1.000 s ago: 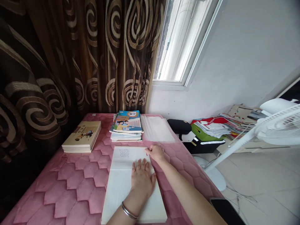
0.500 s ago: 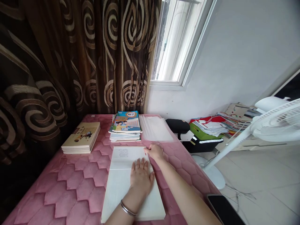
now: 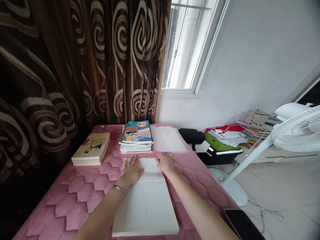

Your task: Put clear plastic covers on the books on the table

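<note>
White book [image 3: 146,210] under splayed left hand [image 3: 131,170], right hand [image 3: 166,163] at edge

An open book [image 3: 146,206] lies on the quilted cover [image 3: 72,200], with the left hand [image 3: 131,170] at its far left edge and the right hand [image 3: 166,163] at its far right corner. Behind the book sits a stack of textbooks [image 3: 136,136], with a plastic sleeve [image 3: 168,139] to its right and a stack of paperbacks [image 3: 91,149] to its left. A phone [image 3: 241,225] lies near right.

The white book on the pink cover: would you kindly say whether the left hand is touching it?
Touching. The head view shows the left hand resting on the white book at its far left corner.
</note>
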`<move>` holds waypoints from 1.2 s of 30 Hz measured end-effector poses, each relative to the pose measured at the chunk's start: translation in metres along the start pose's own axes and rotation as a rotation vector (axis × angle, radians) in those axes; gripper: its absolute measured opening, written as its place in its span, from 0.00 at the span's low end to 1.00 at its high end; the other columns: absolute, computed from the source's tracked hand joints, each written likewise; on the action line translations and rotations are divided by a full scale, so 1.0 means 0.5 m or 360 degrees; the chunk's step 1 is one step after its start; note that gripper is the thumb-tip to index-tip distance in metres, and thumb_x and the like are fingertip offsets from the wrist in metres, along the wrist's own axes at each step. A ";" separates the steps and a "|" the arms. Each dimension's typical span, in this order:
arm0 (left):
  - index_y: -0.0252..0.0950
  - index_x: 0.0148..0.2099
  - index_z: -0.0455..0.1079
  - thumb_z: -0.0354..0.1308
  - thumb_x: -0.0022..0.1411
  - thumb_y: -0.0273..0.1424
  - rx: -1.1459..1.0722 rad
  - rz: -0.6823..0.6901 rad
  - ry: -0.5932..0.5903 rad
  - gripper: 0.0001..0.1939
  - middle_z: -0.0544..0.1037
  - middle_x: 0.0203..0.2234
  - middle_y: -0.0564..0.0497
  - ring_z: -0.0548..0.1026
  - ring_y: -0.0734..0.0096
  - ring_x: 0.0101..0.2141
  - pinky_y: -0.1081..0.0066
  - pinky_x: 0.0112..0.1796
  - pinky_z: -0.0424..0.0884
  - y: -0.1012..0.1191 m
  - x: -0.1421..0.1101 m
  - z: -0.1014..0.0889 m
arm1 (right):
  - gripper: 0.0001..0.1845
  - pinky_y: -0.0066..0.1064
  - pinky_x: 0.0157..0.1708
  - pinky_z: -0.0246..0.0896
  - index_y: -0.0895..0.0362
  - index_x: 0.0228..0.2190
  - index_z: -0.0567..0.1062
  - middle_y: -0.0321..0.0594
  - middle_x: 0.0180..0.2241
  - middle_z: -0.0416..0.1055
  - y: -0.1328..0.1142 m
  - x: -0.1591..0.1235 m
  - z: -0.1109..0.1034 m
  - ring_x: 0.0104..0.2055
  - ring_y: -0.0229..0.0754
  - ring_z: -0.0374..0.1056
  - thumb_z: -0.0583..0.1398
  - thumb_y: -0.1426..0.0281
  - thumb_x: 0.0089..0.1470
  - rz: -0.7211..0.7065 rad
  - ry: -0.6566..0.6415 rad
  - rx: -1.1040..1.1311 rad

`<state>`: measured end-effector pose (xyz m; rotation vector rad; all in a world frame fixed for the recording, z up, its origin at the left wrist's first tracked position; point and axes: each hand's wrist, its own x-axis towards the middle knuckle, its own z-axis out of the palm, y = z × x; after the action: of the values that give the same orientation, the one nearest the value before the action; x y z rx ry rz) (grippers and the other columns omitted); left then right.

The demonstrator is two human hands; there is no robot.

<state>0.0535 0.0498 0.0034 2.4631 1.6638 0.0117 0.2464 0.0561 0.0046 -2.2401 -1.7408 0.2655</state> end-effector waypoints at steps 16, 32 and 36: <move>0.30 0.69 0.40 0.33 0.63 0.47 -0.0048 -0.0119 -0.0041 0.38 0.43 0.67 0.44 0.43 0.56 0.66 0.41 0.60 0.30 -0.016 0.001 0.009 | 0.39 0.43 0.65 0.25 0.67 0.64 0.48 0.48 0.67 0.38 -0.046 -0.044 0.031 0.69 0.42 0.30 0.36 0.52 0.63 -0.0586 -0.0537 -0.0035; 0.32 0.67 0.47 0.38 0.65 0.41 0.0039 -0.0408 0.0113 0.32 0.52 0.65 0.41 0.48 0.54 0.65 0.42 0.60 0.38 -0.071 -0.049 0.000 | 0.36 0.41 0.64 0.33 0.64 0.64 0.49 0.49 0.67 0.41 0.000 -0.026 0.030 0.68 0.42 0.37 0.35 0.54 0.64 -0.0481 -0.0511 -0.0071; 0.28 0.66 0.51 0.39 0.66 0.37 0.0127 -0.0445 0.0226 0.30 0.58 0.63 0.38 0.50 0.48 0.64 0.41 0.60 0.41 -0.051 -0.087 0.000 | 0.35 0.40 0.64 0.33 0.63 0.63 0.51 0.49 0.67 0.42 0.002 -0.027 0.030 0.68 0.44 0.38 0.37 0.54 0.64 -0.0508 -0.0491 -0.0092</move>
<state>0.0136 0.0188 0.0038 2.3086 2.0944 0.0878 0.2391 0.0447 -0.0105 -1.9978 -2.2570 0.5159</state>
